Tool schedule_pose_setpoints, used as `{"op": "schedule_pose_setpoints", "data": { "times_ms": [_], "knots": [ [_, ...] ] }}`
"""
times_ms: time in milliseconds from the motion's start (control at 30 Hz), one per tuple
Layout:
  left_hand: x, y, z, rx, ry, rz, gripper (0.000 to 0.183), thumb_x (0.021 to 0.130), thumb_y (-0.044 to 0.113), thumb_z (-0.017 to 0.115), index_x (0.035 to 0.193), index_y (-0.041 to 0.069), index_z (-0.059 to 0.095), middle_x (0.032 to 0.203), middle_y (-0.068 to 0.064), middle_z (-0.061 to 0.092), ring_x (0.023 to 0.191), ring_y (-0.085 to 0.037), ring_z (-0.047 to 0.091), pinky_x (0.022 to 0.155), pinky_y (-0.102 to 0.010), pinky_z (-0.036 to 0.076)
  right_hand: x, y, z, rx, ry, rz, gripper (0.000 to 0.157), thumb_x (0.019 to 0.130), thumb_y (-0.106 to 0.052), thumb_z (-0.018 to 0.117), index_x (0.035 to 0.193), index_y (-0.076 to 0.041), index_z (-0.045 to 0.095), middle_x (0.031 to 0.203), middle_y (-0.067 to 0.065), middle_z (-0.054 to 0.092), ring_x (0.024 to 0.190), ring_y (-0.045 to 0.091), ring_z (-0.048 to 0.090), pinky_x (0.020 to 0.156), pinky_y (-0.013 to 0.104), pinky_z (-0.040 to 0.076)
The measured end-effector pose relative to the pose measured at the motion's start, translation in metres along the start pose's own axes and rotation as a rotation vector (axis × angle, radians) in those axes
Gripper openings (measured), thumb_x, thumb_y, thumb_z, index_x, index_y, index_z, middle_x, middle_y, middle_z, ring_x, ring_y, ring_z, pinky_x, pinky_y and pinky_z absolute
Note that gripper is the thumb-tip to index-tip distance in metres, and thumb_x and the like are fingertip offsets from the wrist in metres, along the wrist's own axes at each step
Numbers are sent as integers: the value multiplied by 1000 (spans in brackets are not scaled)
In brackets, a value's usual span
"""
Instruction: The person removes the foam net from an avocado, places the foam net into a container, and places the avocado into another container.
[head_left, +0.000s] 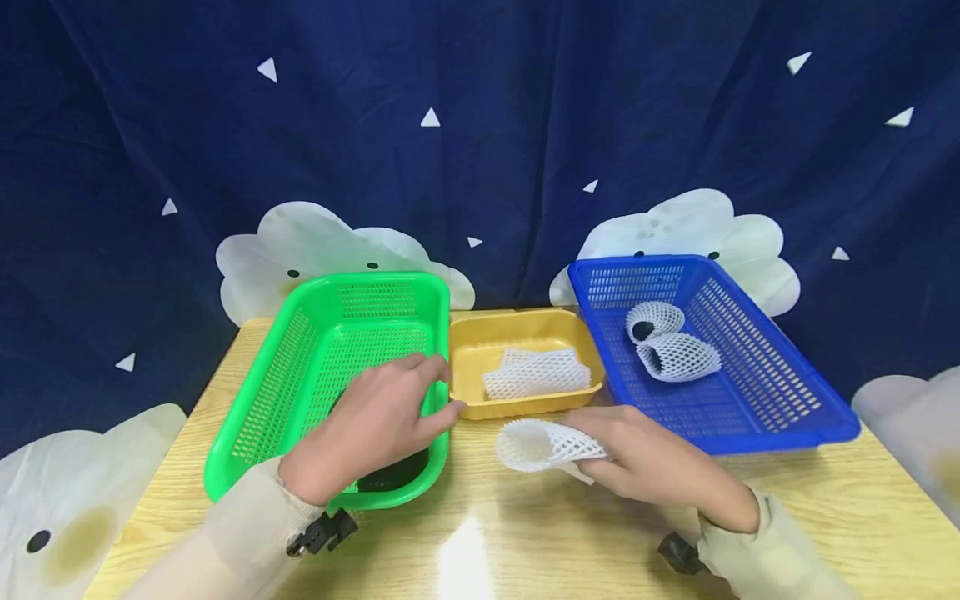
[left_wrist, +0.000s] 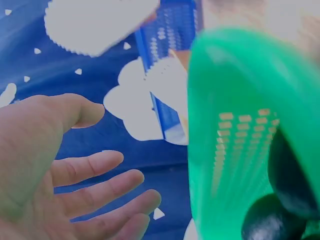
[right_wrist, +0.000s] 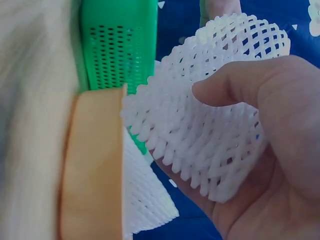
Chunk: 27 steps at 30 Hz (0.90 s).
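My right hand (head_left: 654, 457) holds a white foam net sleeve (right_wrist: 195, 132), its thumb on the outside of the mesh. The sleeve's round mouth gapes toward the left in the head view, over the table in front of the yellow tray (head_left: 480, 410). Over the right side of the green basket (head_left: 251, 392) hovers my left hand (head_left: 375, 421), fingers apart and holding nothing. Dark, rounded, glossy objects (left_wrist: 270, 220) lie in that basket; in the head view my left hand and wrist partly hide them. What kind they are I cannot tell.
More white foam net sleeves (head_left: 536, 375) lie in the yellow tray, between the two baskets. On the right, a blue basket (head_left: 795, 417) holds two netted items (head_left: 682, 357) with dark contents. A dark blue patterned curtain (head_left: 510, 150) hangs behind the wooden table (head_left: 480, 517).
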<state>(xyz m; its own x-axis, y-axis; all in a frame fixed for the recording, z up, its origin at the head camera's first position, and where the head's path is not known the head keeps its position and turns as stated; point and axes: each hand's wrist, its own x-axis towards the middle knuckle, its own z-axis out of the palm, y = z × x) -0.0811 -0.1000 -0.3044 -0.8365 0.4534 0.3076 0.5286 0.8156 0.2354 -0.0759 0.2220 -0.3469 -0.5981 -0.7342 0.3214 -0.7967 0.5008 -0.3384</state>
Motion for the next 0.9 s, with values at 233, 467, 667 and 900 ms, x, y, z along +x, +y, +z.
{"op": "schedule_pose_setpoints", "data": {
  "times_ms": [233, 467, 667, 900],
  "knots": [
    [-11, 16, 4, -123, 41, 44, 23, 91, 37, 75, 103, 17, 73, 103, 4, 76, 88, -15, 72, 73, -31, 57, 6, 2, -14, -66, 19, 24, 31, 86, -8, 73, 113, -24, 70, 99, -18, 68, 85, -4, 58, 74, 24, 54],
    [-17, 25, 10, -203, 85, 124, 22, 90, 35, 77, 103, 17, 73, 102, 7, 76, 90, -8, 70, 79, -27, 58, 12, 8, -28, -98, 56, 73, 30, 89, -8, 74, 116, -21, 72, 105, -14, 74, 87, -1, 61, 74, 26, 56],
    [-22, 36, 17, -286, 63, 188, 23, 92, 36, 74, 107, 19, 72, 105, 8, 75, 96, -5, 70, 84, -26, 59, 21, 18, -34, -144, 84, 76, 26, 88, -6, 73, 111, -19, 71, 97, -13, 71, 81, 1, 58, 69, 24, 53],
    [-27, 39, 27, -327, 104, 219, 19, 94, 37, 72, 106, 22, 70, 101, 12, 73, 91, -2, 67, 81, -22, 57, 35, 25, -36, -180, 101, 125, 29, 87, -8, 73, 114, -14, 70, 100, -7, 72, 82, 5, 59, 72, 28, 55]
  ]
}}
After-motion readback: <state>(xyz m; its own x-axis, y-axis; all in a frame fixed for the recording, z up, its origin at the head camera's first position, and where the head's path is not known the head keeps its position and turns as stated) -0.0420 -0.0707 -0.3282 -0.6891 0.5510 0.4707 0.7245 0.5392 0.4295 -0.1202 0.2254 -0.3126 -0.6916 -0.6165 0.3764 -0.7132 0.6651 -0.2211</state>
